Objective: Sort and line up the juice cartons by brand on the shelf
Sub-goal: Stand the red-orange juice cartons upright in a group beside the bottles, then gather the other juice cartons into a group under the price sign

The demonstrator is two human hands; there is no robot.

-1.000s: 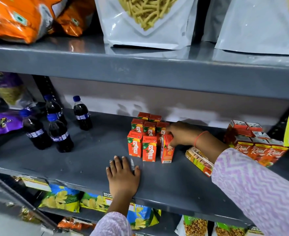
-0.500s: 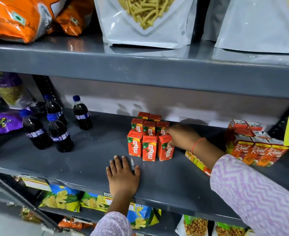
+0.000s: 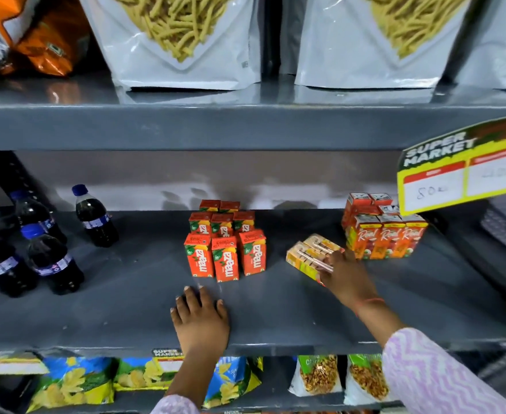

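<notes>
My left hand point(image 3: 201, 321) lies flat on the dark grey metal shelf point(image 3: 126, 309), near the front edge. The fingers are spread and it holds nothing.

My right hand point(image 3: 345, 277) reaches to the right side of the shelf. Its fingers rest on two yellow and orange juice cartons point(image 3: 313, 258) that lie flat on their sides, next to each other. My fingers curl over their near end, but I cannot tell if I really grip them or just touch them. A pale straw is stuck on top of each one.

Right behind my left hand stand the small orange Maaza juice cartons point(image 3: 225, 255). They are upright in neat rows, three in front, three behind them, and two at the very back.

To the right of the lying cartons stand the orange Real juice cartons point(image 3: 386, 237), also upright, packed close together in rows. The lying cartons are just beside them and well apart from the Maaza group.

On the left side of the shelf stand dark cola bottles with blue caps point(image 3: 96, 218). A yellow price sign point(image 3: 466, 168) hangs at the upper right.
</notes>
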